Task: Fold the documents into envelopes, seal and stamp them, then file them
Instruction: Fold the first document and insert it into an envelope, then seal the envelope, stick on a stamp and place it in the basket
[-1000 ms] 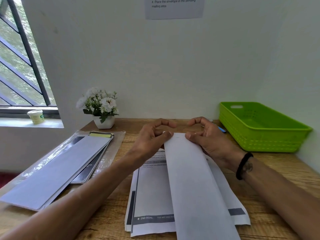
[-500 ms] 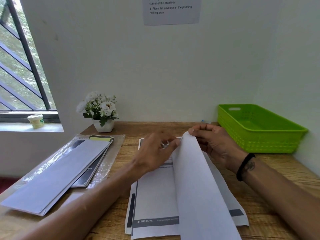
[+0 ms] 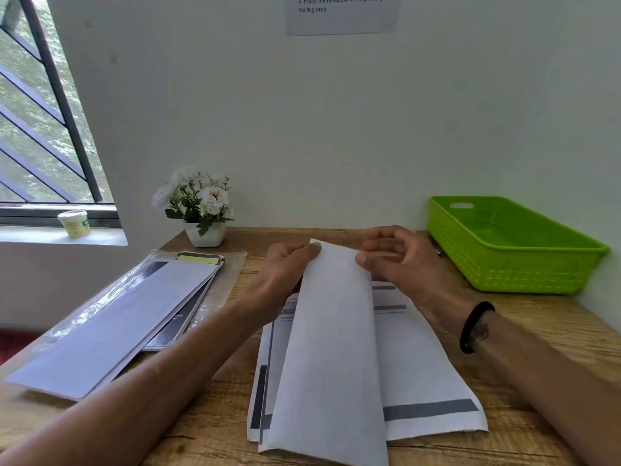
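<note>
Head view: a long white folded sheet of paper is held in the lower middle of the frame, its far end pinched at both corners, its near end resting over the stack of printed white documents on the wooden desk. The left hand is closed on the far left corner of the sheet, thumb pressed to the edge; the right hand grips the far right corner with fingertips, the remaining fingers curled loosely above. The sheet is judged light, thin and floppy, likely to sag or slide across the pages beneath, so a hold at both far corners, with a press along the crease, is judged best. Its long edges are seen running toward the camera, the left one overlapping the grey-barred margin of the stack. At centre left, a pile of long white envelopes is laid on a clear plastic sleeve, near the left forearm but apart from it. At the right edge, a bright green plastic basket is set well clear of the hands. Open desk is left between the stack and the basket. A small white pot of white flowers is seen behind.
</note>
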Available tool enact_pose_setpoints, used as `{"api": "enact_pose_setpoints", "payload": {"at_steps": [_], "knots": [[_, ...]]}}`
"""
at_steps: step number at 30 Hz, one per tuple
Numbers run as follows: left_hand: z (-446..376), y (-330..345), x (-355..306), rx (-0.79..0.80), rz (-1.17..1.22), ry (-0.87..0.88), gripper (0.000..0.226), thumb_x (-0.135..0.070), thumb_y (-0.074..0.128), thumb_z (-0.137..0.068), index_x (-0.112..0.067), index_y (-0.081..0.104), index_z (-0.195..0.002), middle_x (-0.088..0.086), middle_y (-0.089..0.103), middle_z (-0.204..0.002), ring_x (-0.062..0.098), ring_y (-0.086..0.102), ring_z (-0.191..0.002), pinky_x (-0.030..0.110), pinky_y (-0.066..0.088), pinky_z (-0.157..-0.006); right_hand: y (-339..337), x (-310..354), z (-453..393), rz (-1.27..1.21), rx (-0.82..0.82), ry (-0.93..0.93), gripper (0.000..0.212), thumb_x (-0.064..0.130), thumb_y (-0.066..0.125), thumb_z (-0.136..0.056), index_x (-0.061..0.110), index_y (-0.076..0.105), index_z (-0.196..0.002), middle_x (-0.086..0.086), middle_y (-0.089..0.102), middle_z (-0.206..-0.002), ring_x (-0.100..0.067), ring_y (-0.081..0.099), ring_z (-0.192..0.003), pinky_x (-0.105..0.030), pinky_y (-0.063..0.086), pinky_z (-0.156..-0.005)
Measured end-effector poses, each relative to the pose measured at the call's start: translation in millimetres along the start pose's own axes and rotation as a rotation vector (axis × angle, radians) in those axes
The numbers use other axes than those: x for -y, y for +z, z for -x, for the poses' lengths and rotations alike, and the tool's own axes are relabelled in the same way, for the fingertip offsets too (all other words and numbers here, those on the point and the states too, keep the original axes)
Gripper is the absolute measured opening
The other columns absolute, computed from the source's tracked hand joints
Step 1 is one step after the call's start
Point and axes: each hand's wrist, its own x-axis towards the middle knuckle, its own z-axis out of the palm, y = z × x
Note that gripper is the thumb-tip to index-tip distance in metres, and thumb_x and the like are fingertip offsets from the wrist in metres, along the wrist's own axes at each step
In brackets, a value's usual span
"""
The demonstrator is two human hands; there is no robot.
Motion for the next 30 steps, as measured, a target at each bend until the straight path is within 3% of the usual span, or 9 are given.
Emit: {"api": "enact_pose_setpoints", "payload": {"at_steps": [4,6,11,14,18,20,22,26,30], "knots": [[-11.8,-8.4,7.0,-0.147,0.074,-0.046,0.031,-0.021,0.060,-0.104,0.006,0.069,-0.095,0.026,0.075,-0.092,0.025,0.071,-0.073,0.031,0.058,-0.064,-3.0,0.7,3.1,-0.271,0.163,0.263,0.055,0.008,0.085,-0.079,0.013,0.060,-0.128,-0.019,0.077,-0.109,-0.033,0.074,-0.092,-0.044,0.063,-0.082],[-15.0,-11.8,9.2,-0.191,0.106,-0.074,0.034,-0.023,0.062,-0.103,0.011,0.068,-0.104,0.027,0.075,-0.102,0.031,0.072,-0.080,0.037,0.058,-0.071,-4.3,3.4,3.8,-0.282,0.194,0.295,0.053,0.001,0.083,-0.079,0.009,0.061,-0.126,-0.023,0.077,-0.103,-0.031,0.073,-0.082,-0.037,0.064,-0.073],[-17.6,-14.6,10.5,-0.172,0.067,-0.117,0.028,-0.026,0.063,-0.103,-0.001,0.074,-0.099,0.017,0.080,-0.097,0.033,0.078,-0.089,0.043,0.063,-0.084,-7.4,0.1,1.7,-0.265,0.149,0.293,0.049,0.000,0.085,-0.074,0.003,0.065,-0.119,-0.022,0.077,-0.093,-0.024,0.074,-0.073,-0.030,0.062,-0.064],[-14.5,-14.3,4.8,-0.170,-0.179,-0.010,0.024,-0.032,0.060,-0.104,-0.018,0.077,-0.095,0.006,0.080,-0.102,0.020,0.076,-0.093,0.032,0.059,-0.082,-8.9,-4.3,-2.4,-0.221,0.087,0.268,0.043,-0.002,0.085,-0.076,-0.001,0.066,-0.114,-0.022,0.077,-0.087,-0.024,0.073,-0.068,-0.029,0.060,-0.062],[-7.8,-17.0,-2.0,-0.238,-0.596,0.217,0.046,-0.039,0.061,-0.101,-0.016,0.062,-0.141,0.001,0.067,-0.138,0.019,0.062,-0.128,0.023,0.048,-0.096,-9.5,-10.1,-4.9,-0.113,0.022,0.233,0.034,-0.002,0.084,-0.078,-0.003,0.068,-0.107,-0.023,0.077,-0.087,-0.027,0.073,-0.071,-0.037,0.061,-0.071],[-4.1,-15.1,-2.2,-0.141,-0.730,0.372,0.047,-0.040,0.061,-0.102,-0.015,0.062,-0.141,0.003,0.066,-0.140,0.019,0.063,-0.126,0.010,0.045,-0.087,-9.9,-11.7,-5.1,-0.077,0.010,0.215,0.031,-0.002,0.084,-0.079,-0.003,0.067,-0.106,-0.023,0.078,-0.088,-0.028,0.074,-0.074,-0.040,0.061,-0.076],[-2.1,-9.8,1.2,0.021,-0.856,0.466,0.046,-0.045,0.056,-0.104,-0.018,0.063,-0.141,0.002,0.063,-0.144,0.019,0.063,-0.125,0.017,0.047,-0.092,-10.5,-12.4,-5.7,-0.059,0.013,0.208,0.029,-0.001,0.082,-0.082,-0.003,0.066,-0.106,-0.023,0.078,-0.087,-0.027,0.075,-0.074,-0.039,0.062,-0.076],[-6.5,-6.1,15.4,0.265,-1.082,0.380,0.056,-0.061,0.044,-0.103,-0.030,0.053,-0.149,-0.001,0.039,-0.164,0.019,0.037,-0.149,0.040,0.034,-0.118,-17.2,-22.7,-15.1,0.195,-0.108,0.094,0.023,0.003,0.077,-0.087,0.001,0.067,-0.108,-0.013,0.077,-0.081,-0.021,0.074,-0.068,-0.033,0.063,-0.068],[-9.2,-8.9,23.3,0.319,-1.109,0.313,0.058,-0.060,0.045,-0.103,-0.032,0.046,-0.153,-0.001,0.032,-0.167,0.017,0.029,-0.153,0.038,0.025,-0.123,-35.6,-34.7,-26.8,0.698,-0.246,-0.120,0.043,0.010,0.068,-0.090,0.018,0.061,-0.132,-0.002,0.067,-0.104,-0.014,0.062,-0.081,-0.016,0.043,-0.068]]}}
